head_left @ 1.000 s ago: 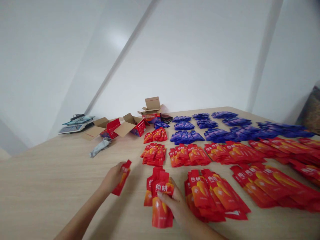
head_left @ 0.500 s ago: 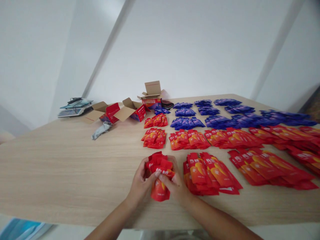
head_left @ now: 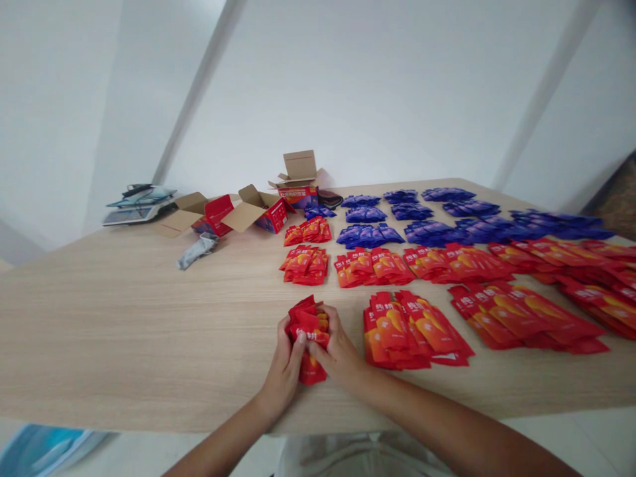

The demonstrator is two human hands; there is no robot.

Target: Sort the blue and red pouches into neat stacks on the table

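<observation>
A bundle of red pouches (head_left: 311, 331) with orange fruit prints is held between both hands, near the front edge of the table. My left hand (head_left: 285, 363) wraps its left side, thumb on the front. My right hand (head_left: 339, 351) grips the right side, with fingers curled over the top edge. How many pouches the bundle has cannot be made out. Just right of my right hand lies a pile of red pouches (head_left: 415, 328). Beyond the bundle is a smaller red pile (head_left: 304, 265).
More red piles (head_left: 527, 315) and rows of blue pouches (head_left: 370, 235) cover the right side. Open cartons (head_left: 265, 211) stand at the back, beside a crumpled grey item (head_left: 197, 250) and a scale (head_left: 142, 211). The wooden table (head_left: 124, 331) ends at a wall.
Both hands are still around the red bundle; the right fingers now show over its top edge, and the bundle is turned slightly. The whole view has shifted a little.
</observation>
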